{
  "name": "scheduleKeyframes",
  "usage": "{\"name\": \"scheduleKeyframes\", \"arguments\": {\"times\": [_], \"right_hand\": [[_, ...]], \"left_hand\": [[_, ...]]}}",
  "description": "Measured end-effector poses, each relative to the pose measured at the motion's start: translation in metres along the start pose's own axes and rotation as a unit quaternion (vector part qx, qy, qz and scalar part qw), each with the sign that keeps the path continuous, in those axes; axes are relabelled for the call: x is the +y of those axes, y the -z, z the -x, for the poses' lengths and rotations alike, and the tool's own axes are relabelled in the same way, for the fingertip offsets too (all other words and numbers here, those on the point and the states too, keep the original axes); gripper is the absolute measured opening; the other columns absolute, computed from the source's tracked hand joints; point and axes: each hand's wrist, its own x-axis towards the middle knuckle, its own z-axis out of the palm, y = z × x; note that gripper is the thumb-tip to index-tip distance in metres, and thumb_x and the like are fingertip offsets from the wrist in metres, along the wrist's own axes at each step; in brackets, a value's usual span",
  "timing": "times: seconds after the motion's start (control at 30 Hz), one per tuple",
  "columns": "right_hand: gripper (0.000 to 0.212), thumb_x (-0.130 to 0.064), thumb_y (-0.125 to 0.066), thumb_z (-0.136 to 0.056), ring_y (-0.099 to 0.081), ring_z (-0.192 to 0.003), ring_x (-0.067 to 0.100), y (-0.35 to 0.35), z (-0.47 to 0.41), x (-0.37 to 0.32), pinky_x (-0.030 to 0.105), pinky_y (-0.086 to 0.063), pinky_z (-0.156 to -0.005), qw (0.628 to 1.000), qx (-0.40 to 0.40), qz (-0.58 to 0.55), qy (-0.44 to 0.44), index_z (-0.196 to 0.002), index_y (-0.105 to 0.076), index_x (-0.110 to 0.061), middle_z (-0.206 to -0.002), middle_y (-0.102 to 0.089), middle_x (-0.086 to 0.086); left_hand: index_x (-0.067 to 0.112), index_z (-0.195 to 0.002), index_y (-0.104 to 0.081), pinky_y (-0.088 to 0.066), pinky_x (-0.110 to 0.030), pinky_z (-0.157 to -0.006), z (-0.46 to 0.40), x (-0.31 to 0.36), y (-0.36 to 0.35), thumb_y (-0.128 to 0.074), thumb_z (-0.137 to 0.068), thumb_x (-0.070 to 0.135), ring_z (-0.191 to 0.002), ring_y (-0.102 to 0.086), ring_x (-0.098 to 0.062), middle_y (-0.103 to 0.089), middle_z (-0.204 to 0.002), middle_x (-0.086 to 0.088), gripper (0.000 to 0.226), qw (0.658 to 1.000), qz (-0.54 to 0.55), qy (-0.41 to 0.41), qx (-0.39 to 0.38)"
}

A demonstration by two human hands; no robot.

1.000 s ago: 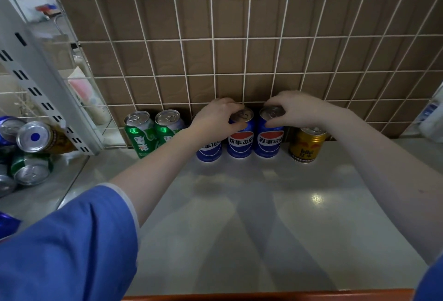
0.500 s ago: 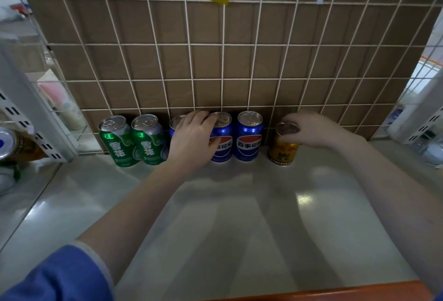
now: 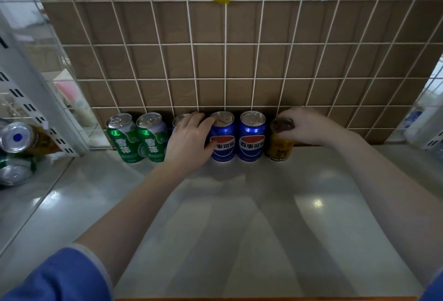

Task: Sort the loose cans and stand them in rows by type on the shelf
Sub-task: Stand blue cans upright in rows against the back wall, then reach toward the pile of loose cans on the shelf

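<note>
Shelf: pale shelf [image 3: 239,228], wire grid [image 3: 225,61] behind.
Row: green cans [image 3: 136,137], blue cans [image 3: 251,136], then gold can [image 3: 279,148], upright, grouped by type.
Left hand [image 3: 189,142]: wraps the leftmost blue can, squaring it up.
Right hand [image 3: 304,128]: fingertips pinch the gold can's rim, tucking it in.
Left bay: loose cans [image 3: 16,152] on their sides, unsorted.

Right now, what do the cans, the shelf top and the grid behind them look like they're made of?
Blue cans: most likely thin metal, with bare silvery pull-tab lids and glossy printed walls. Shelf top: smooth, pale and glossy, mirroring a ceiling light; perhaps painted metal or laminate, hard to tell. Grid: thin white-coated wire, crossing in rectangles over a brown board.
</note>
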Motion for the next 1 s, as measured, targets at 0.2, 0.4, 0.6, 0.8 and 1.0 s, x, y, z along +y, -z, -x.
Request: {"name": "scheduleKeyframes", "arguments": {"times": [0.2, 0.4, 0.6, 0.8, 1.0], "right_hand": [[0.042, -0.033, -0.063, -0.085, -0.053, -0.101, 0.023, -0.005, -0.001, -0.001, 0.036, -0.046, -0.085, 1.000, -0.015, -0.014, -0.020, -0.124, -0.057, -0.018, -0.113, -0.054, 0.009], [0.050, -0.031, -0.060, -0.088, -0.051, -0.114, 0.032, -0.017, 0.018, -0.020, 0.034, -0.042, -0.088, 0.992, 0.125, 0.002, -0.023, -0.134, -0.049, -0.012, -0.130, -0.051, 0.014], [0.046, -0.024, -0.062, -0.087, -0.050, -0.113, 0.035, -0.043, 0.048, -0.078, 0.042, -0.041, -0.094, 0.970, 0.239, 0.024, -0.025, -0.128, -0.051, -0.005, -0.121, -0.056, 0.017], [0.050, -0.031, -0.057, -0.091, -0.041, -0.127, 0.026, -0.093, 0.067, -0.150, 0.035, -0.036, -0.103, 0.980, 0.193, 0.029, -0.035, -0.135, -0.045, -0.012, -0.136, -0.047, 0.010], [0.052, -0.026, -0.072, -0.079, -0.055, -0.108, 0.041, -0.149, 0.075, -0.256, 0.046, -0.045, -0.089, 0.987, 0.150, 0.030, -0.041, -0.123, -0.057, -0.002, -0.119, -0.058, 0.022]], "left_hand": [[0.009, -0.133, -0.050, -0.039, -0.046, -0.100, 0.012, 0.000, 0.006, -0.067, -0.081, 0.024, -0.125, -0.045, -0.035, -0.053, -0.131, -0.015, 0.057, 0.999, -0.009, 0.030, 0.017], [0.009, -0.137, -0.045, -0.034, -0.044, -0.107, 0.044, -0.005, 0.010, -0.069, -0.079, 0.021, -0.132, -0.039, -0.031, -0.048, -0.138, -0.011, 0.063, 0.994, -0.026, 0.094, 0.040], [0.003, -0.129, -0.050, -0.036, -0.047, -0.105, 0.085, -0.021, 0.015, -0.072, -0.076, 0.020, -0.126, -0.044, -0.039, -0.052, -0.132, -0.020, 0.060, 0.986, -0.040, 0.151, 0.054], [0.011, -0.142, -0.037, -0.025, -0.042, -0.112, 0.135, -0.057, 0.032, -0.063, -0.086, 0.028, -0.140, -0.025, -0.031, -0.035, -0.148, -0.013, 0.065, 0.979, -0.029, 0.199, 0.031], [0.011, -0.139, -0.040, -0.028, -0.045, -0.108, 0.208, -0.141, 0.067, -0.060, -0.087, 0.031, -0.140, -0.025, -0.030, -0.034, -0.148, -0.013, 0.059, 0.976, -0.030, 0.214, 0.027]]}}
